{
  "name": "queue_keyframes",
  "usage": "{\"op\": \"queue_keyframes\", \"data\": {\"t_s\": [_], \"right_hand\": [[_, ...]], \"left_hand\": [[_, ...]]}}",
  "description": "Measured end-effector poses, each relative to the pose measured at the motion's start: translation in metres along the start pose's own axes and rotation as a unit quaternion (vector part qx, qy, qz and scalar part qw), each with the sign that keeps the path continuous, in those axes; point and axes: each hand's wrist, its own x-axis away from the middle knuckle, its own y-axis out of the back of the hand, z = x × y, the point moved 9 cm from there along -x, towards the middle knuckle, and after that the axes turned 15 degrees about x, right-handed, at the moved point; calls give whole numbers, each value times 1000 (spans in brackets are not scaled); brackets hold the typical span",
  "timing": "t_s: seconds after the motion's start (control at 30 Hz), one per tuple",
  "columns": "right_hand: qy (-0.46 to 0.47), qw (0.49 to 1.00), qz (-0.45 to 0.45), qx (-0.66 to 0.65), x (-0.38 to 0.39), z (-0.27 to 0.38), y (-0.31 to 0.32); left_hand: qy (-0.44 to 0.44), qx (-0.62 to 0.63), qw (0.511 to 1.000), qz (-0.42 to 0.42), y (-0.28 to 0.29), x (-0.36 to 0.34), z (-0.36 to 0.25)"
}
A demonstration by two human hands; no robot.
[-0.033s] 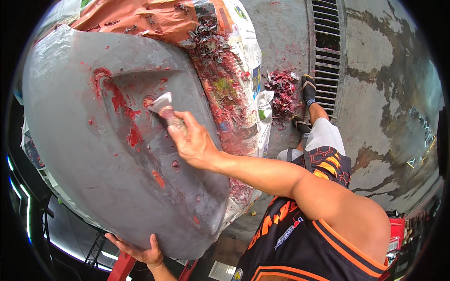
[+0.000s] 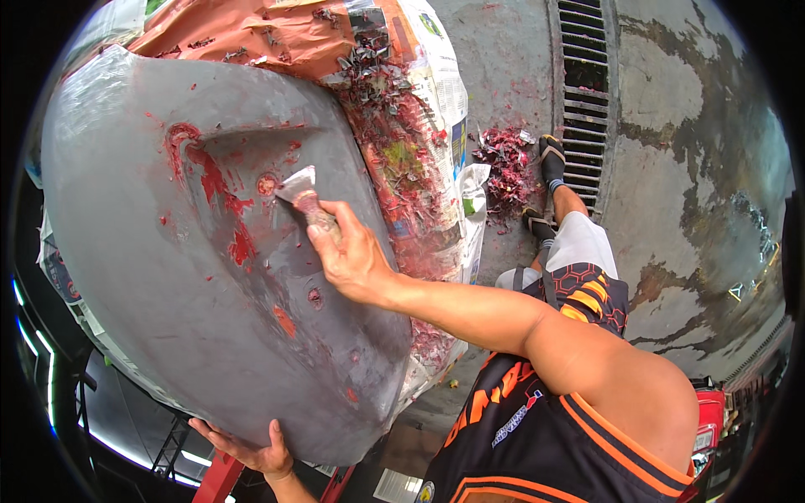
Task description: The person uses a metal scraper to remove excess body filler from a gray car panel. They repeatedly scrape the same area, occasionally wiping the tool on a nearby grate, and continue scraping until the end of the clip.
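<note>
A large curved grey body panel [image 2: 159, 310] fills the left side, with patches of red showing in and around its recess. My right hand [image 2: 356, 260] is closed around the handle of a paint scraper [image 2: 305, 194]. The scraper's wide metal blade is just right of a round red spot [image 2: 267, 184]; whether it touches the surface is hard to tell. At the panel's near lower edge, my left hand [image 2: 251, 453] lies against it, thumb and fingers spread apart.
Crumpled orange masking paper [image 2: 243, 29] and newspaper [image 2: 436, 59] border the panel, strewn with dark and red shavings. A heap of red scrapings [image 2: 506, 163] lies on the concrete by my feet, next to a drain grate [image 2: 584, 84]. Red stand legs [image 2: 220, 479] show under the panel.
My right hand and the scraper have shifted slightly to the right, drawing the blade away from the round red spot. My left hand stays where it was.
</note>
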Motion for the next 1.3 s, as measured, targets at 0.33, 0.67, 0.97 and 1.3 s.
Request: {"op": "queue_keyframes", "data": {"t_s": [0.33,0.67,0.97,1.3], "right_hand": [[-40,996,75,16,3,-10,-25],[-22,998,44,50,-2,6,-14],[1,999,17,50,-3,8,-21],[-15,998,40,36,4,9,-24]], "left_hand": [[-7,-6,1000,-2,1,2,0],[-10,-7,1000,-4,3,5,4],[-17,12,1000,-18,3,2,0],[-22,18,999,-23,3,2,1]]}}
